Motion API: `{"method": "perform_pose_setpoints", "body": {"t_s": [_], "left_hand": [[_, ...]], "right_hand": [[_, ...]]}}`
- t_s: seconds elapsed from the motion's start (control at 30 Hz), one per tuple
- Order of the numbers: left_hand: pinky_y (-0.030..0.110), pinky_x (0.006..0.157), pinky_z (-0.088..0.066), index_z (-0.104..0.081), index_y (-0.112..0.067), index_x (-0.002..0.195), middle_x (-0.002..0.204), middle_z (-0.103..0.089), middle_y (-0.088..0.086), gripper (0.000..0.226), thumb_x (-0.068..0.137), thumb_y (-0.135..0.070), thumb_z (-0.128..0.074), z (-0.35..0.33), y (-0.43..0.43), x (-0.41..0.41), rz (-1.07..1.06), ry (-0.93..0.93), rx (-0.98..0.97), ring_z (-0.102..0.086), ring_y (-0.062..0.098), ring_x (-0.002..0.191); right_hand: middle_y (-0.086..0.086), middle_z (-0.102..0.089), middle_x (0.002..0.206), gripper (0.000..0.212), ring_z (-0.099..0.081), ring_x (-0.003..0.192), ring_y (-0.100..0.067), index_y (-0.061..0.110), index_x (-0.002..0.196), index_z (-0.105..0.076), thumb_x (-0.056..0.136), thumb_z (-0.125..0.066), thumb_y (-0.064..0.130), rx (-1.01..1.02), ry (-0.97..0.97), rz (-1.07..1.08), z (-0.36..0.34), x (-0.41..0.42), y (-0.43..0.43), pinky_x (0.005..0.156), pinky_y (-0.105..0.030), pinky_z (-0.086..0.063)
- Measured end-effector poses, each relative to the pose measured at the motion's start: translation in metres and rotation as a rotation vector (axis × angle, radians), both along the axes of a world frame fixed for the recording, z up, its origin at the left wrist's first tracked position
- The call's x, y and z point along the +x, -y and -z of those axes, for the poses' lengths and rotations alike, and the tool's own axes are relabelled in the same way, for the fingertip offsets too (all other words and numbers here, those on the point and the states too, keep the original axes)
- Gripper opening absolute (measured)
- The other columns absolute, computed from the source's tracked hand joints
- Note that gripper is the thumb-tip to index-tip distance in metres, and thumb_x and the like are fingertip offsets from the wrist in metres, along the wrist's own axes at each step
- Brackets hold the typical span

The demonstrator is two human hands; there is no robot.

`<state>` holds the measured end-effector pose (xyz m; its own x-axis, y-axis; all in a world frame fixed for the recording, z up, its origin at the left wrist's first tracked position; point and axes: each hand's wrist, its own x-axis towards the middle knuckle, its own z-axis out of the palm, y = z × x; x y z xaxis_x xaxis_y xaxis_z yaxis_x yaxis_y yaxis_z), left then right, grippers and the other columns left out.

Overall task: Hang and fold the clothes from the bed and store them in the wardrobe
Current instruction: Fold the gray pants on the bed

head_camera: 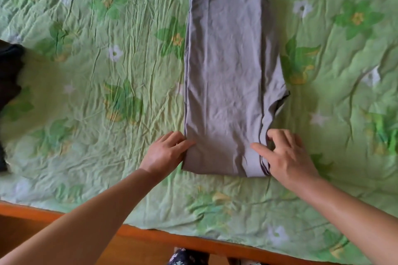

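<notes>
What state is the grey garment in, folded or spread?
Folded. The grey garment lies as a narrow strip on the bedspread, stacked layers showing along its right edge; left hand and right hand touch its near corners.

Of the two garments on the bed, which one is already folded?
The grey cloth garment, a neat long strip in the centre; the black cloth garment lies bunched at the left edge.
</notes>
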<state>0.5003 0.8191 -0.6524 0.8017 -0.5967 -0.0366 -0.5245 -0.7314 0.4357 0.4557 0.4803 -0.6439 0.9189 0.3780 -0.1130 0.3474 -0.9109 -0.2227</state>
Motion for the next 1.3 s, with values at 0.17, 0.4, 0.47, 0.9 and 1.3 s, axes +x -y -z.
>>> {"method": "perform_pose_setpoints", "body": {"t_s": [0.17,0.4,0.47,0.9,1.3], "left_hand": [[0.032,0.078,-0.053,-0.075,-0.009,0.103,0.108,-0.062,0.01,0.03,0.075,0.001,-0.081,-0.04,-0.002,0.054,-0.111,-0.145,-0.147,-0.062,0.024,0.095],[0.044,0.091,-0.058,-0.063,-0.009,0.123,0.118,-0.069,0.007,0.037,0.104,-0.038,-0.049,-0.073,0.042,0.216,-0.585,-0.87,-0.879,-0.068,0.023,0.107],[0.05,0.1,-0.052,-0.054,-0.006,0.137,0.135,-0.061,0.017,0.047,0.104,-0.038,-0.047,-0.052,0.056,0.23,-0.647,-1.121,-0.839,-0.063,0.03,0.119],[0.031,0.097,-0.052,-0.063,-0.024,0.124,0.114,-0.073,-0.007,0.022,0.104,-0.027,-0.053,-0.007,0.044,0.155,-0.584,-0.826,-0.465,-0.067,0.009,0.108],[0.029,0.08,-0.057,-0.067,-0.024,0.109,0.1,-0.077,-0.003,0.015,0.1,-0.015,-0.059,-0.007,0.039,0.036,-0.774,-1.0,-0.568,-0.073,0.017,0.096]], "right_hand": [[-0.013,-0.066,0.129,0.024,-0.054,0.129,-0.039,0.011,0.094,-0.078,0.08,-0.059,0.007,0.364,0.046,0.017,-0.034,0.055,0.02,0.105,-0.057,-0.04],[-0.006,-0.078,0.098,0.037,-0.072,0.093,-0.016,0.01,0.097,-0.075,0.077,-0.077,0.041,1.309,-0.668,0.742,-0.058,0.231,0.033,0.087,-0.035,-0.056],[-0.007,-0.079,0.096,0.037,-0.076,0.087,-0.018,0.011,0.104,-0.073,0.074,-0.074,0.032,1.214,-0.985,0.862,-0.038,0.253,0.034,0.086,-0.04,-0.061],[-0.013,-0.059,0.141,0.091,-0.048,0.138,-0.022,-0.007,0.138,-0.053,0.067,-0.076,0.045,0.831,-1.128,0.725,-0.001,0.2,0.034,0.124,-0.043,-0.024],[-0.011,-0.06,0.13,0.05,-0.057,0.116,-0.027,0.008,0.114,-0.057,0.085,-0.076,0.043,0.543,-0.972,0.883,-0.008,0.073,0.022,0.091,-0.032,-0.041]]}}
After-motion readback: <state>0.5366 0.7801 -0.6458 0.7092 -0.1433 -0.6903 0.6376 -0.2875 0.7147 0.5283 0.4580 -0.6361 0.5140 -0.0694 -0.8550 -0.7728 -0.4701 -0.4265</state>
